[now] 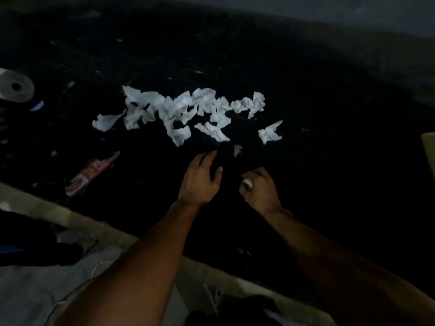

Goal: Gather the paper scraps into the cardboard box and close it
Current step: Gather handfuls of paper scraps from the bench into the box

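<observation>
At the left edge a paper roll (14, 87) is cut off, with only its end face showing. At the right edge a tan cardboard piece (428, 149) is nearly all out of frame, and its shape cannot be told. The right hand (257, 187) curls over a paper scrap (247, 184), hiding all but a white tip. The red wrapper (91, 172) has blurred print. The dark shapes (35, 243) at lower left are too dim to name, as is the small blue thing (37, 106) beside the roll.

Tissue roll (16, 86), red wrapper (90, 173), dark surface (306, 114)
</observation>
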A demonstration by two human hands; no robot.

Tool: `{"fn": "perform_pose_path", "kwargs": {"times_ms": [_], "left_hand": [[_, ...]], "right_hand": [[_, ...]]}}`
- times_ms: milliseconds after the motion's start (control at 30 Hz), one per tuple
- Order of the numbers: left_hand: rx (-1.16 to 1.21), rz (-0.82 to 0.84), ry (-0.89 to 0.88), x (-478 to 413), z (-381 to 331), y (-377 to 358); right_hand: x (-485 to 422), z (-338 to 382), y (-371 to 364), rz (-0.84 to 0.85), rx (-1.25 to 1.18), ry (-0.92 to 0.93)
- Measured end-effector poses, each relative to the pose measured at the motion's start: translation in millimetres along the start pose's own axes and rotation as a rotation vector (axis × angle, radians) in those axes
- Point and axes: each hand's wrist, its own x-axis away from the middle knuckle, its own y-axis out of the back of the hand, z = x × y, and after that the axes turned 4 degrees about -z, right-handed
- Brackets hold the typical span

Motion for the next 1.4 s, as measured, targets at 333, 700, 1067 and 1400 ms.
{"fn": "perform_pose_path", "kwargs": {"times_ms": [333, 700, 1067, 1400], "left_hand": [[-0.134, -0.020, -0.132, -118, 10, -31], [-0.017, 0.010, -0.302, -140, 40, -53], [-0.017, -0.102, -0.259, -260, 35, -37], [-0.300, 0.177, -0.255, -261, 88, -68]], "right_hand": [[-131, 5, 41, -0.378, -0.041, -0.022], [-151, -16, 20, -0.254, 0.028, -0.281], [-233, 49, 43, -0.395, -0.110, -0.056], [-238, 15, -4, -0.046, 0.273, -0.054]]}}
